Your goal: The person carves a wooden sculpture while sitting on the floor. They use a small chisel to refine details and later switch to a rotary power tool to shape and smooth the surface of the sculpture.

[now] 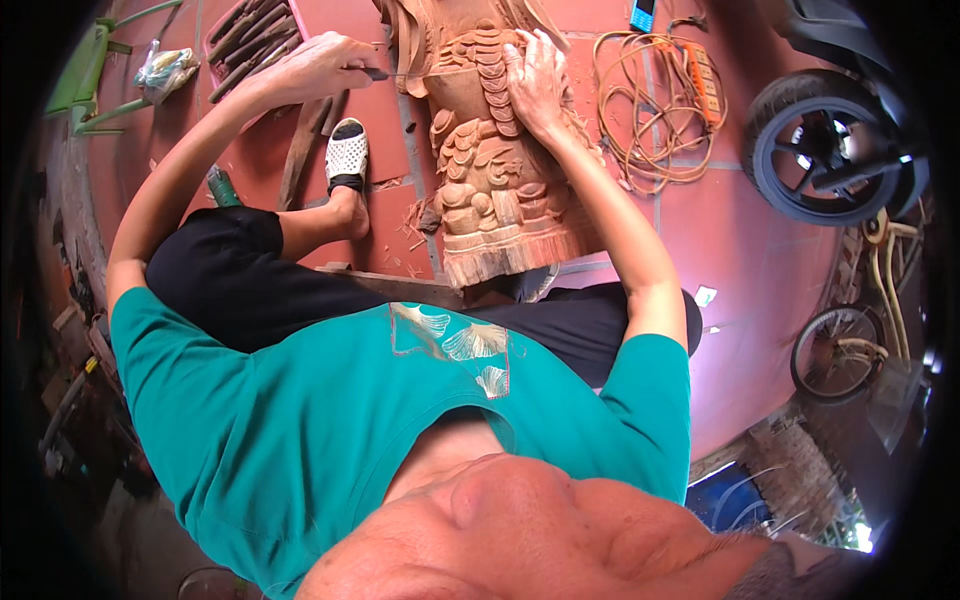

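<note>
Left hand (325, 62) is clenched around a chisel (375, 73), whose dark tip meets the far left edge of the carving (490, 170). Right hand (535, 80) lies flat and open on the carving's far right side, fingers spread over the stacked scale-like relief, grasping nothing. That carving is a tall block of pale reddish wood, cut with rounded coin and scroll shapes; it lies along the red tiled floor (740, 250) between the person's legs, its squared base near the lap and its upper part running far, out of view at the top edge. Wood chips are scattered on the tiles just left of it. A foot in a white perforated sandal (347, 152) rests on the floor left of the carving, beside a long wooden stick. Far left, a tray of chisels (250, 40) sits near a green stool (95, 70) and a crumpled plastic bag (165, 68). Right of the carving a coiled orange cord (650, 100) lies on the tiles, and further right stands a scooter wheel (815, 145), with a bicycle wheel (840, 350) nearer.
</note>
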`<state>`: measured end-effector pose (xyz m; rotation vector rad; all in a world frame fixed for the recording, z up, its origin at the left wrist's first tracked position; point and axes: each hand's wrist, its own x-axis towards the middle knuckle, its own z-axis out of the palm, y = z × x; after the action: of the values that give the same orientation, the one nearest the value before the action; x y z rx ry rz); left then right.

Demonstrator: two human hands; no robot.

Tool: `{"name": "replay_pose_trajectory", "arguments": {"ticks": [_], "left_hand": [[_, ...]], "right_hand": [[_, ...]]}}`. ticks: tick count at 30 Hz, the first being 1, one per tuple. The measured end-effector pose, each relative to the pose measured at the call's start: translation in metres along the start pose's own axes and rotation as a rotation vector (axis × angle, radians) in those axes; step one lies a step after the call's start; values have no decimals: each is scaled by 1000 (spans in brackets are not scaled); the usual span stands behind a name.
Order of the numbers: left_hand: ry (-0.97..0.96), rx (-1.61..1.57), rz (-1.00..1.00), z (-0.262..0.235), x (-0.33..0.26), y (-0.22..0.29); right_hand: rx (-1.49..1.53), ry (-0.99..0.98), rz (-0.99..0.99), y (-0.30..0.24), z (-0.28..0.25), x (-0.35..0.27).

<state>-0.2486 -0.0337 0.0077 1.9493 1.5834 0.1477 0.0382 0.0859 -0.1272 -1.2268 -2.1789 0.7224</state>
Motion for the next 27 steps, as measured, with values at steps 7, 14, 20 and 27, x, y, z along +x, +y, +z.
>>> {"name": "replay_pose_trajectory", "arguments": {"ticks": [7,14,20,27], "left_hand": [[8,9,97,-20,0,0],[114,-317,-140,-24,-87,-56],[-168,-672,-256,47,-133,-17],[-296,-747,-208,54,-150,12]], "right_hand": [[-117,110,-22,2,7,-1],[-120,-109,-15,-23,-1,-27],[-192,-69,32,-13,-11,-36],[-235,-25,28,6,-18,-42]]}}
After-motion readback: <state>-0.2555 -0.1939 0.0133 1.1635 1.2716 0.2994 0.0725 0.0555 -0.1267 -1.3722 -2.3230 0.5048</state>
